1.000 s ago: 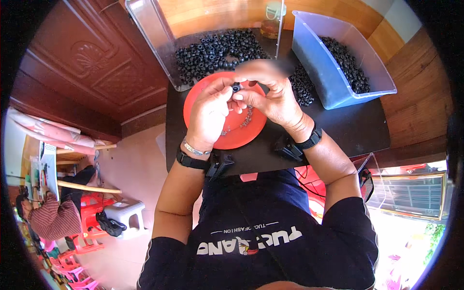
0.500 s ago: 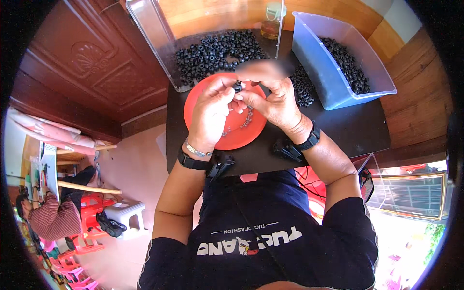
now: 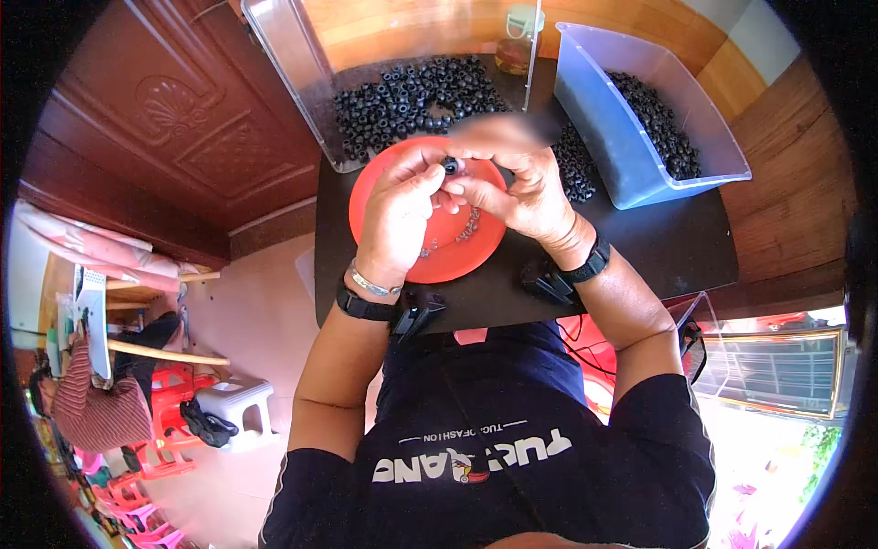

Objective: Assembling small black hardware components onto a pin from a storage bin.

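Over a round red plate [image 3: 448,261], my left hand [image 3: 400,203] pinches a small black ring-like part [image 3: 450,166] between thumb and fingers. Its round hole faces up. My right hand [image 3: 529,194] is curled close beside the part, thumb and forefinger bent toward it. What its fingertips hold is too small to make out, and a blurred patch covers some of its fingers. Small silvery pieces [image 3: 468,225] lie on the plate under my hands.
Behind the plate, a clear bin [image 3: 297,91] holds many black ring-like parts [image 3: 412,91]. To the right stands a translucent blue bin [image 3: 594,137] of dark parts, with a dark pile [image 3: 574,165] beside it. Black clip-like objects [image 3: 547,282] sit along the front of the dark table [image 3: 640,252].
The black part has turned slightly in my left fingers, so its hole shows more plainly. My right thumb has shifted a little; both arms stay nearly still.
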Demonstrator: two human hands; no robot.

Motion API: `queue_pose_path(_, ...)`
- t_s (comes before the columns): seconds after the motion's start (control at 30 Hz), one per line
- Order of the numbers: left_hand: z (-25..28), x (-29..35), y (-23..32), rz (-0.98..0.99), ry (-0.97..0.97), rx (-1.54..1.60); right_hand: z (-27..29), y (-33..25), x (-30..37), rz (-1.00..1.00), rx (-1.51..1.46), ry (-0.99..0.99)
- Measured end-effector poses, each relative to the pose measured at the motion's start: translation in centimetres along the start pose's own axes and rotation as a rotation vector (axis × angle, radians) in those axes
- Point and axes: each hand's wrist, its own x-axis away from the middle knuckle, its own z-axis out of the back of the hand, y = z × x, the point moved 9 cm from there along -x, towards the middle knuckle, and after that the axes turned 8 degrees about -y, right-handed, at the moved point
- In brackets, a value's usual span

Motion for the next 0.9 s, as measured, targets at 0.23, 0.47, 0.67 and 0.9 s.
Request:
queue_pose_path(0.23, 0.2, 0.0, -0.1, -0.002, 0.010, -0.081, -0.4, 0.6, 0.2, -0.021, 0.037, 0.035)
queue_pose_path(0.47, 0.7, 0.0, -0.5, 0.006, 0.056, -0.112, -0.8, 0.9, 0.5, -0.044, 0.032, 0.080)
queue_pose_path(0.67, 0.2, 0.1, -0.3, 0.015, 0.065, -0.094, -0.6, 0.9, 0.4, -0.028, 0.005, 0.045)
queue_pose_path(0.9, -0.5, 0.0, 0.3, -0.040, 0.009, -0.110, -0.7, 2.1, 0.9, -0.107, -0.227, 0.027)
